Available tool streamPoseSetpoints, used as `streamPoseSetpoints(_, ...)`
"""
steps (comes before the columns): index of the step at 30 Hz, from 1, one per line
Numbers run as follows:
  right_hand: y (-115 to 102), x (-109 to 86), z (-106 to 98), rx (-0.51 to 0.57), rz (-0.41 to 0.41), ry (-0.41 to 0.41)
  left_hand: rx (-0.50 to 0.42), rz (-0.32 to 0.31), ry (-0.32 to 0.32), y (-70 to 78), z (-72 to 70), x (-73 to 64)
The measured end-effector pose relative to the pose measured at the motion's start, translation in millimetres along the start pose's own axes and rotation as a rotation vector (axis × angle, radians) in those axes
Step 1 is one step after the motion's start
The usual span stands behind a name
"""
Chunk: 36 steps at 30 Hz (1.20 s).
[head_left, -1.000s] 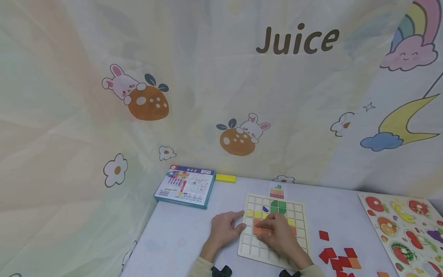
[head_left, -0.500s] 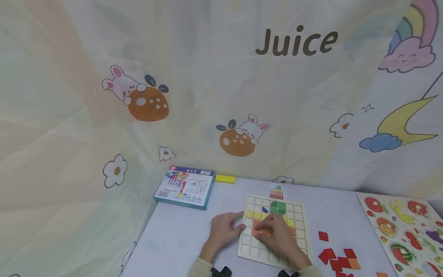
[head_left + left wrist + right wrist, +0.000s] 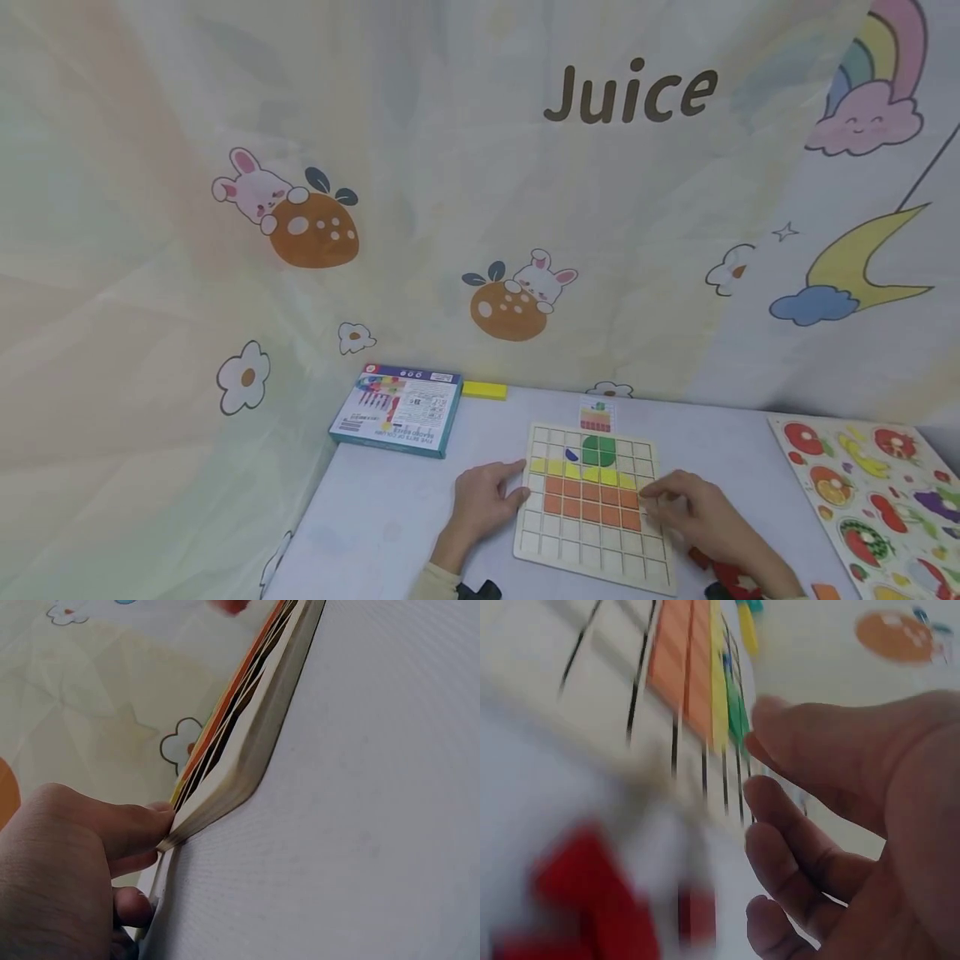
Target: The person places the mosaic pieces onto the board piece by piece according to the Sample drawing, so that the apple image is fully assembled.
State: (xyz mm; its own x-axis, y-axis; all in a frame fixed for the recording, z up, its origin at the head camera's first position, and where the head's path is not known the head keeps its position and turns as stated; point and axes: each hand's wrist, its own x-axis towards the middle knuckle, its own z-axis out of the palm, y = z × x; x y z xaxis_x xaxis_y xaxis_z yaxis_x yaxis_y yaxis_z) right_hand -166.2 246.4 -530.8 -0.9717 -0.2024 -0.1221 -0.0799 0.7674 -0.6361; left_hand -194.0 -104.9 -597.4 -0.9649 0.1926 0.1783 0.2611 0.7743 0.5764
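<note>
A pale gridded board [image 3: 570, 533] lies on the white table, holding a row of yellow tiles [image 3: 552, 467] above two rows of orange tiles [image 3: 592, 502]. Green pieces [image 3: 598, 451] form a rounded shape at its top, beside a small blue piece [image 3: 572, 455]. My left hand [image 3: 483, 502] touches the board's left edge with index finger and thumb spread apart. Beside the right edge is my right hand [image 3: 697, 512], fingers bent with thumb and index tips close together; nothing shows between them. Red tiles [image 3: 581, 870] lie below it, partly covered in the head view.
A small picture card [image 3: 597, 414] lies just beyond the board. At the back left are a flat printed box [image 3: 401, 408] and a yellow block [image 3: 484, 391]. On the right sits a fruit-picture board [image 3: 862, 492], with an orange tile [image 3: 826, 592] near the front.
My right hand has moved right, from over the orange rows to the board's right edge, uncovering those tiles. It now hides most of the red tiles. The left hand stays put.
</note>
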Motion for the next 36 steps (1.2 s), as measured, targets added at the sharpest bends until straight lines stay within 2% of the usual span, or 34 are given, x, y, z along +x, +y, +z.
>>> streamPoseSetpoints(3, 41.4, -19.9, -23.9, -0.016, 0.095, -0.066, -0.003, -0.001, -0.004, -0.7, -0.4, -1.1)
streamPoseSetpoints(7, 91.8, -44.8, -41.7, -0.029, 0.224, -0.145, 0.003, -0.005, -0.009, -2.2, -1.6, -3.1)
streamPoseSetpoints(10, 117.2, -56.9, -47.2, 0.006, 0.307, -0.190, 0.011, -0.014, -0.007, -3.3, -3.2, -4.6)
streamPoseSetpoints(12, 127.7, -61.0, -47.9, 0.038, 0.322, -0.198, 0.015, -0.017, -0.001, -3.8, -4.3, -5.2)
streamPoseSetpoints(17, 133.8, -62.8, -44.3, 0.074, 0.335, -0.164, 0.006, 0.005, 0.018, -3.4, -4.1, -4.0)
streamPoseSetpoints(26, 126.2, -64.8, -41.6, -0.020, 0.367, -0.146, 0.012, 0.014, 0.022, -1.3, -0.6, -0.6)
streamPoseSetpoints(29, 122.3, -66.2, -39.2, -0.012, 0.373, -0.132, 0.012, 0.013, 0.017, -1.4, -0.5, -0.9)
streamPoseSetpoints(36, 119.4, -67.9, -36.9, -0.035, 0.339, -0.119, 0.012, 0.018, 0.013, -1.3, -0.9, -0.9)
